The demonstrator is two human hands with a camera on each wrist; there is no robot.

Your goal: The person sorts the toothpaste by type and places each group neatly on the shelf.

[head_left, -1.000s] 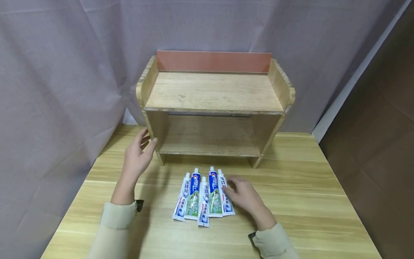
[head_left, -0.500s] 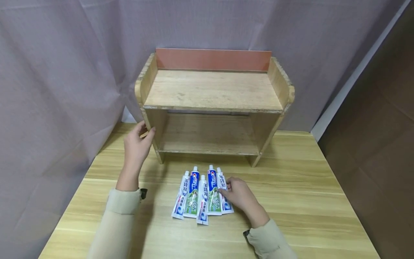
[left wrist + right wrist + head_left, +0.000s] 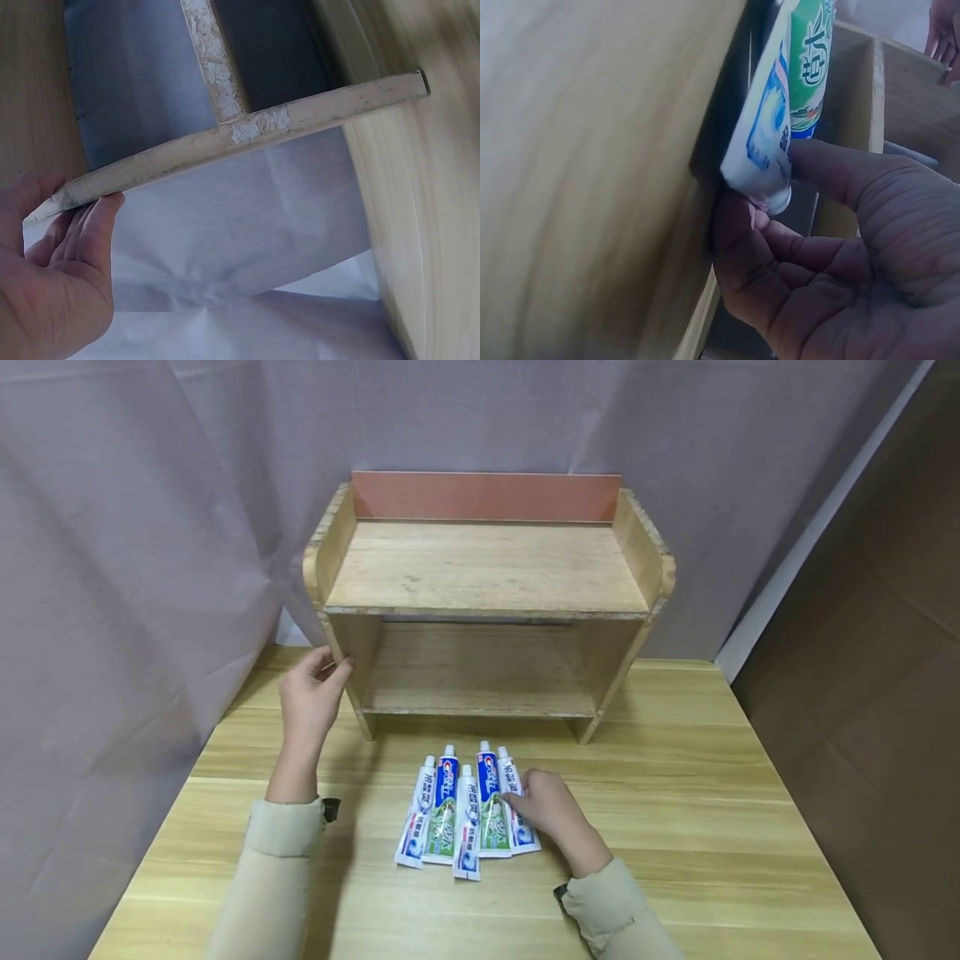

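On the left, my left hand (image 3: 307, 695) holds the front edge of the wooden shelf's side panel (image 3: 169, 160), thumb on the inner face and fingers on the outer. The two-level wooden shelf (image 3: 487, 568) stands upright at the back of the table. Several toothpaste tubes lie fanned in front of it, caps toward the shelf. My right hand (image 3: 555, 808) pinches the rightmost white toothpaste tube (image 3: 763, 124) between thumb and fingers. Beside it lies a blue and green toothpaste tube (image 3: 493, 814). Further left are a white tube (image 3: 467, 831), another blue-green tube (image 3: 444, 814) and a leftmost white tube (image 3: 417, 818).
The shelf has a reddish back board (image 3: 487, 497) along its top. A grey curtain (image 3: 150, 527) hangs behind and to the left of the wood-grain table (image 3: 697, 827). A dark brown panel (image 3: 862, 693) stands along the right side.
My left hand has moved up slightly and closed onto the shelf's side panel. My right fingers have come in around the rightmost white toothpaste tube. The head view has shifted a little.
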